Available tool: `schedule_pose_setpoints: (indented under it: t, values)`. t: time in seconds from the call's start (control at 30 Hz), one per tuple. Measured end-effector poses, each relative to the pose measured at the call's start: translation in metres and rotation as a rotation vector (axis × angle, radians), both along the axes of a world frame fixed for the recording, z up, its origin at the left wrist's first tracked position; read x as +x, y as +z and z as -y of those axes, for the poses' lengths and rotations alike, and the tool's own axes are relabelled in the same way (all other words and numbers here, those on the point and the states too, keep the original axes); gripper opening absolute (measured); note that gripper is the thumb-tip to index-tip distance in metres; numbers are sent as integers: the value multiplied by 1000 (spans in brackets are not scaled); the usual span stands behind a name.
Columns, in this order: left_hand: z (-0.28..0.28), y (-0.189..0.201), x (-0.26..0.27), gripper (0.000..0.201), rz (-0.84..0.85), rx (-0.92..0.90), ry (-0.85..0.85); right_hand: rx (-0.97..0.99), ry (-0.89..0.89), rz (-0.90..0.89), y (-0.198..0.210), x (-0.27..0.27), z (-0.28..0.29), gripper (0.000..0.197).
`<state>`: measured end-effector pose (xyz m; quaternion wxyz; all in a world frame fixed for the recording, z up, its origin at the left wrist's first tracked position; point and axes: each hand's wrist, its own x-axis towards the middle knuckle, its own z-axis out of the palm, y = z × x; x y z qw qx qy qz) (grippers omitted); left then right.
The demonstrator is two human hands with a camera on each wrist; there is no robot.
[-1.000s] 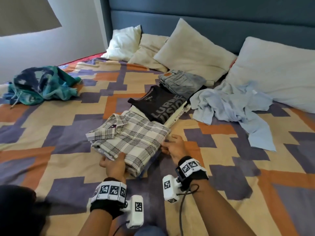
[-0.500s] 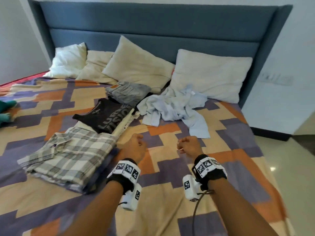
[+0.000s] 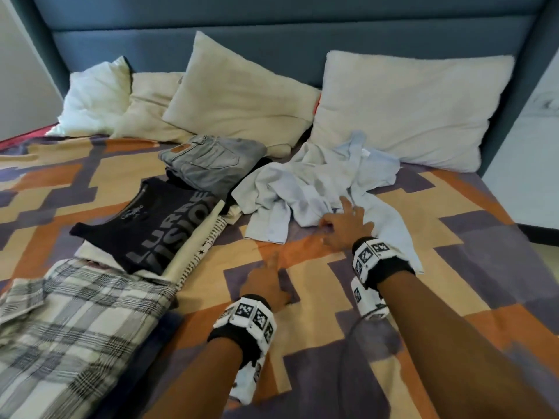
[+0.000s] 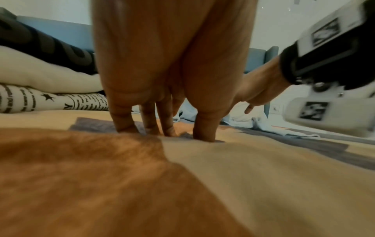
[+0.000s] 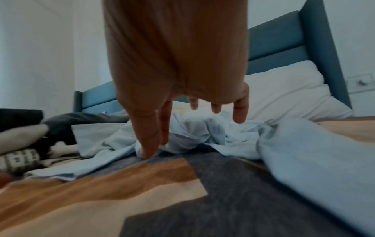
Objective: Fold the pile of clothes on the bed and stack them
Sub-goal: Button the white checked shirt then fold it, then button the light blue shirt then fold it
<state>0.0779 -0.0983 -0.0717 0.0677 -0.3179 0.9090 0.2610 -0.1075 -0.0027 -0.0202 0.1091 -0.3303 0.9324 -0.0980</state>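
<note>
A crumpled light-blue shirt lies unfolded before the right pillow. My right hand reaches onto its near edge with fingers spread. In the right wrist view the thumb and forefinger tips touch the light-blue shirt where it meets the bedspread, and the other fingers hover above it. My left hand presses straight fingers into the bedspread and holds nothing. To the left lie a folded plaid shirt, a folded black printed T-shirt on a cream printed garment, and folded grey jeans.
Several pillows lean on the blue headboard. The patterned bedspread is bare around and behind my hands. The bed's right edge drops to a pale floor.
Both hands left the plaid shirt, moved forward and right, and uncurled from fists. The right hand reached the light-blue shirt; the left came down on the bedspread.
</note>
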Motion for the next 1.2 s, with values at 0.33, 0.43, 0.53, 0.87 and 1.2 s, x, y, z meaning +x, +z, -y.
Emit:
schedule_pose_setpoints:
  t: [0.33,0.43,0.53,0.87,1.2]
  values:
    - [-18,15,23,88,-18,210,75,-642,-159,368,-7,17,-30,36]
    - [-32,40,51,105,91,193,-6,-694,-133,385,24,48,-74,23]
    - [-56,66,77,127,50,193,-77,-771,-33,536,56,96,-115,25]
    - [-181,186,127,37,-892,191,70,-1273,290,827,183,230,-233,38]
    - [-245,358,198,30,-1218,640,-17,-861,164,284,207,251,-328,76]
